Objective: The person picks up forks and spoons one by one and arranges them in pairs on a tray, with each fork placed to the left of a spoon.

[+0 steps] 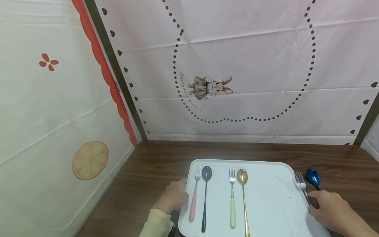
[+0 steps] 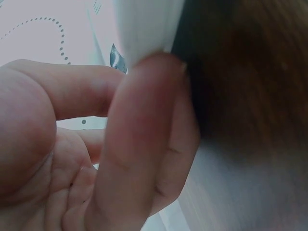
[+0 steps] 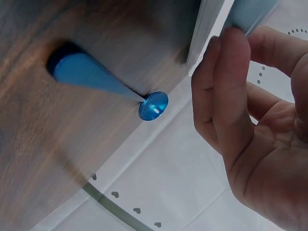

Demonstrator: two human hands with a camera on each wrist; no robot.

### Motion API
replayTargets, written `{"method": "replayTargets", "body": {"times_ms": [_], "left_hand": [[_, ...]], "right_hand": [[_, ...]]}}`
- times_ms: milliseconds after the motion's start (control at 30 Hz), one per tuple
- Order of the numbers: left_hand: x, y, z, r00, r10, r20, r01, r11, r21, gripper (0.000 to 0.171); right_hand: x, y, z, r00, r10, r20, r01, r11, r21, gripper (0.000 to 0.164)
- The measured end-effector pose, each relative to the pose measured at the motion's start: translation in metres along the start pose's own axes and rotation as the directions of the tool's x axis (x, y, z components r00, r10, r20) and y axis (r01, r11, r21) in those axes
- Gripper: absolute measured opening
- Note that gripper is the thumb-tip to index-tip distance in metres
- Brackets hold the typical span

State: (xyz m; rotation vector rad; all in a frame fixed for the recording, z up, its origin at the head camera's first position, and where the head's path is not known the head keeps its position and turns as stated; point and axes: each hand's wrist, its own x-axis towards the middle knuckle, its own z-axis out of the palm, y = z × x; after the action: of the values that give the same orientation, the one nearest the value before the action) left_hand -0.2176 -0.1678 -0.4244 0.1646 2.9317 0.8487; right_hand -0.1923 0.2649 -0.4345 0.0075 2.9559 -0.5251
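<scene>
A white tray (image 1: 266,197) lies on the wooden table. My left hand (image 1: 174,196) grips its left rim (image 2: 149,29), fingers curled at the edge. At the tray's right edge, my right hand (image 1: 331,209) pinches a fork (image 1: 300,181) with a light blue handle (image 3: 250,14); its silver tines point away from me. Just right of the fork, a blue spoon (image 1: 313,177) lies on the table, its handle (image 3: 86,74) running under the hand in the head view. On the tray lie a pink-handled fork (image 1: 192,207), a dark spoon (image 1: 206,173), a green-handled fork (image 1: 232,210) and a gold spoon (image 1: 242,177).
The wooden table (image 1: 154,171) extends behind and left of the tray. A white cloth wall (image 1: 251,65) with a rabbit print stands at the back. Another cloth wall (image 1: 44,115), with an orange-slice print, rises on the left.
</scene>
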Motion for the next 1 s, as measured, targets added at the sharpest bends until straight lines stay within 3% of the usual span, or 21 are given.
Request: {"method": "replayTargets", "body": {"times_ms": [267, 467, 1000], "left_hand": [[0.000, 0.000, -0.001, 1.000, 0.012, -0.001, -0.012, 1.000, -0.004, 0.036], [-0.001, 0.000, -0.001, 1.000, 0.022, 0.001, -0.022, 1.000, -0.004, 0.035], [-0.001, 0.001, -0.001, 1.000, 0.020, 0.005, -0.020, 1.000, -0.008, 0.038]], "right_hand": [[0.000, -0.005, -0.001, 1.000, -0.018, 0.013, 0.017, 0.999, 0.031, 0.025], [-0.001, -0.016, -0.003, 0.999, -0.030, 0.024, 0.029, 0.999, 0.038, 0.038], [0.005, -0.027, 0.006, 0.998, -0.031, 0.054, 0.027, 0.997, 0.071, 0.038]]}}
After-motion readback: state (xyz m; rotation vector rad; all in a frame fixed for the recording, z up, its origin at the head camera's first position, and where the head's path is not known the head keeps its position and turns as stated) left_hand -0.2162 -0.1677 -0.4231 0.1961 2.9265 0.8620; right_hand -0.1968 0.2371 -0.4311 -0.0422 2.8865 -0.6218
